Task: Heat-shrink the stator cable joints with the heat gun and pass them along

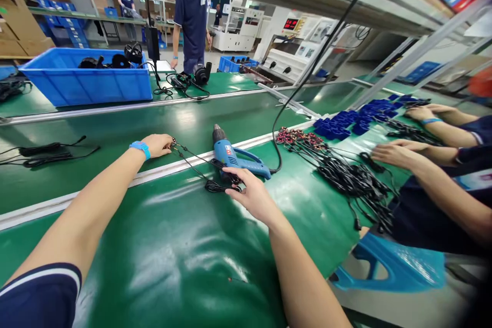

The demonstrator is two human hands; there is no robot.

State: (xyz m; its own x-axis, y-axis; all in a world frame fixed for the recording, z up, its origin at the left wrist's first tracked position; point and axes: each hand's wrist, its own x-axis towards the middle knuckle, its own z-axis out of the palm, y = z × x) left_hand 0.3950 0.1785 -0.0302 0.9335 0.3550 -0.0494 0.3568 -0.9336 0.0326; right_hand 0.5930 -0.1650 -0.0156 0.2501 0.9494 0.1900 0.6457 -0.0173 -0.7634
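Observation:
Across the white rail, my left hand (158, 145) pinches the end of a black cable (188, 163), where small connector ends stick out at the fingertips. The cable runs back toward me to a coiled bundle (216, 186) on the green mat. My right hand (250, 193) has its thumb and fingers around the near part of this bundle. A blue heat gun (223, 149) lies just beyond my right hand, its grey nozzle pointing away and its handle to the right. Its black cord (277, 154) rises to the overhead frame.
A pile of black cables (351, 179) with red-and-black ends (300, 138) lies at right, near a co-worker's hands (400, 156). Blue pieces (346, 120) are heaped behind it. Two cables (57, 156) lie on the belt at left. A blue bin (92, 79) stands at the back.

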